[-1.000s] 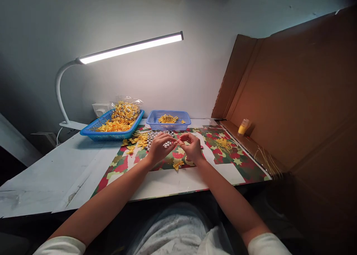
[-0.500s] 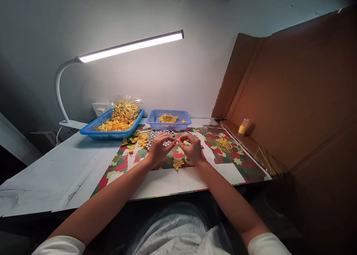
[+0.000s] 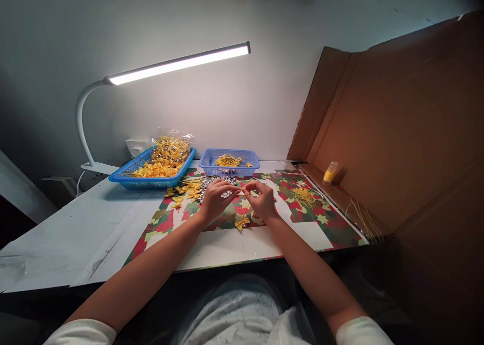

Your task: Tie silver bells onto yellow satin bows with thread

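My left hand [image 3: 218, 199] and my right hand [image 3: 260, 200] meet over the middle of the patterned sheet, fingertips pinched close together. Between them runs a thin yellow cord [image 3: 242, 193], held at both sides. Below the fingers hangs or lies a yellow ribbon bow [image 3: 241, 222] with a small silver bell beside it; whether it touches the sheet is unclear. Just behind my left hand is a pile of silver bells [image 3: 207, 184], with yellow bows [image 3: 192, 188] at its left.
A blue basket [image 3: 151, 185] of bows and bells stands back left, a smaller basket [image 3: 229, 170] behind my hands. Yellow cords [image 3: 303, 196] lie right. A small yellow bottle [image 3: 330, 173] stands by the cardboard wall [image 3: 401, 118]. A lamp [image 3: 177, 64] reaches overhead.
My fingertips have shifted slightly, and the cord loop between them looks narrower. The bow below has hardly moved.
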`<state>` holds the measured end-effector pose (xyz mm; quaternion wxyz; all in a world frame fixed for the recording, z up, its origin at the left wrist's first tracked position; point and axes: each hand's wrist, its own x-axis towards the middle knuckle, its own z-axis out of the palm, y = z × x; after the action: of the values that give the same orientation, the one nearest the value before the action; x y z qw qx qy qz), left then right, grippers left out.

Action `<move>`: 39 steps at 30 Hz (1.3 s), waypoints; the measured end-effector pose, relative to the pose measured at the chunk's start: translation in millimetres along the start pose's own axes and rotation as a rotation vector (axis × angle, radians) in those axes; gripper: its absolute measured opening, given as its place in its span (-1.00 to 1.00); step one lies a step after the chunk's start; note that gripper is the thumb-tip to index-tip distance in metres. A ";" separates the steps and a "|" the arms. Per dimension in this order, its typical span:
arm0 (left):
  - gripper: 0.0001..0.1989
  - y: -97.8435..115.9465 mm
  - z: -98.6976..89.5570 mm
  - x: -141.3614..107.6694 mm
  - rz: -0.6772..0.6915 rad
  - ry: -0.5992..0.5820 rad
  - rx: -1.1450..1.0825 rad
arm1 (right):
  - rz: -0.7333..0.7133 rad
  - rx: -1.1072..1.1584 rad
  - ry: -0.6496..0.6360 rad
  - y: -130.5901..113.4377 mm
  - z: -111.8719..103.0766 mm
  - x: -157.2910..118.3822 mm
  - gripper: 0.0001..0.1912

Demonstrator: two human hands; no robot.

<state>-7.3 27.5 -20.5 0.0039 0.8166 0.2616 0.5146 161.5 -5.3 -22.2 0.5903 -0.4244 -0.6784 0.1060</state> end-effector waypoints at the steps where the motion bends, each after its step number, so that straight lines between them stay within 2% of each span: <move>1: -0.85 -0.3 0.0 -0.1 0.001 0.000 0.000 | 0.004 0.005 0.002 0.2 0.1 0.1 -0.89; 14: -0.83 6.1 -0.6 1.1 -0.036 0.005 0.005 | -0.019 0.019 -0.021 0.8 0.2 -0.1 -0.91; 20: -0.86 7.2 -1.4 1.4 -0.044 0.030 0.000 | -0.103 -0.194 -0.094 3.4 -2.6 1.1 -0.87; 23: -0.86 7.1 -1.6 1.5 -0.051 0.025 -0.007 | -0.119 -0.247 -0.134 3.3 -3.1 0.4 -0.78; 39: -0.85 0.9 2.5 -0.1 -0.041 0.017 -0.060 | -0.088 -0.190 -0.176 4.6 -3.3 1.1 -0.75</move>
<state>-4.8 27.3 -21.5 0.0365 0.8061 0.2627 0.5291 166.6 -2.9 -23.4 0.4897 -0.4373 -0.7524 0.0523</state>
